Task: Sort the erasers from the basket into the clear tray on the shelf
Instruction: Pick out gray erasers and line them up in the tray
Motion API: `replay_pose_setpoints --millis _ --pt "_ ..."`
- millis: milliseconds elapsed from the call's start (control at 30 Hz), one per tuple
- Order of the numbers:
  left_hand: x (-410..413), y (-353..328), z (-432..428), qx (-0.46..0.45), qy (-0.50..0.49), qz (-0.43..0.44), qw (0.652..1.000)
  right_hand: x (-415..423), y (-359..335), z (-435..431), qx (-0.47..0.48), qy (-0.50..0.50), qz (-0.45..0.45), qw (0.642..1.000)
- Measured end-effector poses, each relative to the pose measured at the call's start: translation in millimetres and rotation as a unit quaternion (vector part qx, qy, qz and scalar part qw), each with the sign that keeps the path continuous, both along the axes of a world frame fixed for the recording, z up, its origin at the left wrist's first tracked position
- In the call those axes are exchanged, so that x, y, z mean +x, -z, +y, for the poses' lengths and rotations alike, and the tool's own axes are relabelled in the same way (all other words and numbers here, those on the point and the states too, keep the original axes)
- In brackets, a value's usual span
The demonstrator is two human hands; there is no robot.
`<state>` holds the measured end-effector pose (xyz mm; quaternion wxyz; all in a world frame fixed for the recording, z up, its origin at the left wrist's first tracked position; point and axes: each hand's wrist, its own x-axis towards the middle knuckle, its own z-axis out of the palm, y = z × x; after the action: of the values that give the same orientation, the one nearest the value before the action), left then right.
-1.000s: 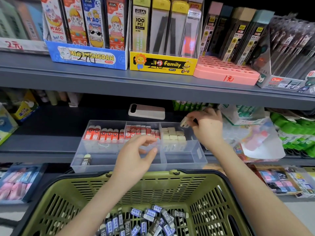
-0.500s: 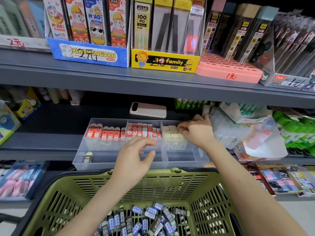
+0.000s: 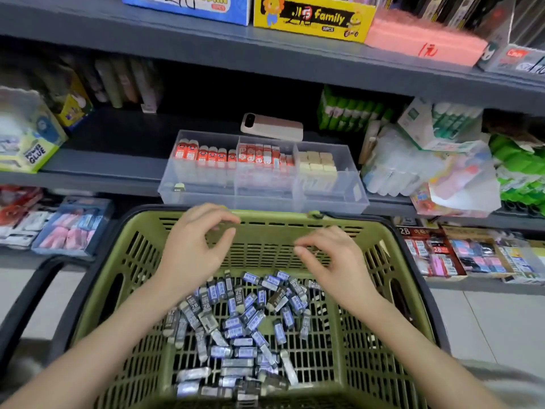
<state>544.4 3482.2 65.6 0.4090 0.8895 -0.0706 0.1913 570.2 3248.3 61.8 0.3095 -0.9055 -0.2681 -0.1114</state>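
A green slotted basket (image 3: 392, 261) sits low in the view, its floor strewn with several blue-and-grey sleeved erasers (image 3: 244, 320). Above it on the grey shelf stands the clear tray (image 3: 265, 199) with three compartments: red-sleeved erasers (image 3: 203, 156) at left, red-and-white ones (image 3: 262, 154) in the middle, cream blocks (image 3: 317, 165) at right. One dark eraser (image 3: 179, 187) lies alone at the tray's front left. My left hand (image 3: 191, 249) and my right hand (image 3: 336, 261) hover over the basket's far half, fingers loosely curled, holding nothing.
A phone (image 3: 271, 126) lies on the shelf behind the tray. A glue box (image 3: 32, 143) stands at left, and bagged goods (image 3: 427, 169) crowd the tray's right side. Display boxes line the upper shelf (image 3: 265, 54). Lower shelves flank the basket with packaged erasers (image 3: 442, 255).
My right hand left the tray's right compartment and dropped over the basket. My left hand also came down from the tray front. The view tilted downward.
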Motion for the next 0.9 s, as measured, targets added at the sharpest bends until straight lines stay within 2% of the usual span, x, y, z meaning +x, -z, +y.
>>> replay_pose_setpoints --millis 33,100,167,300,467,533,600,667,767,900 --pt "-6.5 5.8 3.4 0.001 0.003 0.019 1.0 -6.7 14.9 0.3 -0.028 -0.016 0.071 0.997" --pt "-20.4 16.3 8.9 0.002 0.006 0.069 0.998 -17.7 49.0 0.2 -0.102 -0.026 0.224 0.969" --pt "-32.3 24.0 12.5 -0.009 0.006 0.11 0.994 -23.6 82.2 -0.5 -0.171 -0.011 0.285 0.943" --pt "-47.2 28.8 15.9 -0.025 -0.002 0.157 0.987 -17.5 127.4 3.8 -0.303 -0.018 0.194 0.933" --pt "-49.9 29.7 14.6 -0.079 -0.019 0.241 0.967 -2.6 147.9 13.7 -0.357 -0.04 0.157 0.92" --pt "-49.1 32.4 11.8 -0.13 -0.038 0.285 0.949 -4.6 151.5 10.5 -0.327 -0.018 0.179 0.928" --pt "-47.4 35.3 8.7 -0.189 -0.046 0.321 0.927 -7.4 149.7 2.1 -0.209 0.066 0.252 0.943" --pt "-44.1 37.6 6.1 -0.231 -0.05 0.346 0.908 -5.6 148.0 -10.6 -0.109 0.172 0.321 0.925" --pt "-38.1 41.1 2.8 -0.279 -0.059 0.375 0.882 -1.0 151.6 -29.9 -0.101 0.273 0.342 0.894" --pt "-33.9 48.1 -1.8 -0.303 -0.058 0.393 0.866 1.4 160.6 -25.0 -0.078 0.26 0.393 0.879"
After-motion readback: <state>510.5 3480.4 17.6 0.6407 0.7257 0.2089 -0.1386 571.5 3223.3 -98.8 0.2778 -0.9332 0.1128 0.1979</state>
